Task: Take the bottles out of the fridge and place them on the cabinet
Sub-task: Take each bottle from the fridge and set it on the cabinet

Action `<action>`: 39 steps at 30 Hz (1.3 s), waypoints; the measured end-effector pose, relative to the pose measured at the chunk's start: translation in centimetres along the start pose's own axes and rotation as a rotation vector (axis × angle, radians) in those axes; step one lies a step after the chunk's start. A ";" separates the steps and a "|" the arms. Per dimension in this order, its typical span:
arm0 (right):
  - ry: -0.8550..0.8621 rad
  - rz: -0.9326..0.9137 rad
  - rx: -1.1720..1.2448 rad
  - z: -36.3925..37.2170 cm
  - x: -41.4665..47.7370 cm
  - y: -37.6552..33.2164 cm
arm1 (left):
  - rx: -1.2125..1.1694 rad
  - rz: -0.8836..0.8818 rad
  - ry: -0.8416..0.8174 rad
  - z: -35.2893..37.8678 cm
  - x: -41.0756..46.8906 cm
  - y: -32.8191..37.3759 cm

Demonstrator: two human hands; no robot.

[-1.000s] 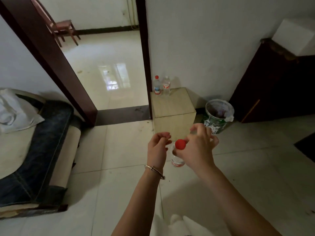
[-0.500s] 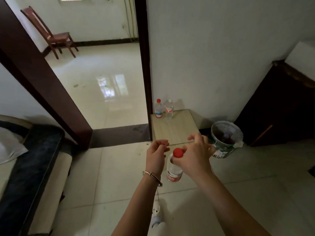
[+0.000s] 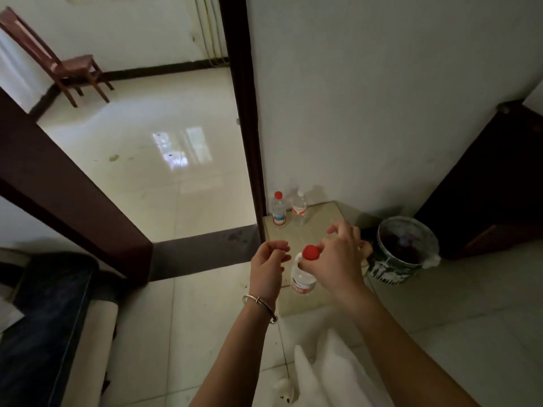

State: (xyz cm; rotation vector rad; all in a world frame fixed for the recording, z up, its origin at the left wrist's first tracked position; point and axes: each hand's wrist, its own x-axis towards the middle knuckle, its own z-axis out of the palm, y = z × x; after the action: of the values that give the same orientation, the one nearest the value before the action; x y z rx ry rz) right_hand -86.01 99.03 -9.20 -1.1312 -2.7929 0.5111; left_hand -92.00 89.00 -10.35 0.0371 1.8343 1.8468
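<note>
Bottle (image 3: 302, 279), clear with red cap, lower centre of frame, held off the ground by its neck in the right hand (image 3: 338, 259), fingers wrapped just under the cap; it overlaps the near edge of the low light cabinet (image 3: 320, 220). Left hand (image 3: 269, 265) just left of it, fingers curled in, gripping nothing, silver bracelet (image 3: 260, 304) on the wrist. Two more stand upright side by side at the cabinet's back left by the wall: red-capped bottle (image 3: 278, 209), pale-capped bottle (image 3: 299, 208); bin (image 3: 405, 251) right of the cabinet.
</note>
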 end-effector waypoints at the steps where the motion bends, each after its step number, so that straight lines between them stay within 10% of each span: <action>1: -0.009 0.005 0.005 0.2 1.1 0.0 | 0.000 -0.004 0.006 0.2 1.1 0.1; 39: -0.338 -0.076 -0.254 11.7 42.7 11.2 | -0.015 -0.217 0.181 21.0 34.8 -1.0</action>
State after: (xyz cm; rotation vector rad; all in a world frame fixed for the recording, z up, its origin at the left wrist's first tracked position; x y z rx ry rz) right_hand -111.89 132.78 -25.94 -1.0610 -3.2574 0.3786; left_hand -113.53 121.58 -21.55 -0.3322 1.8611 1.7587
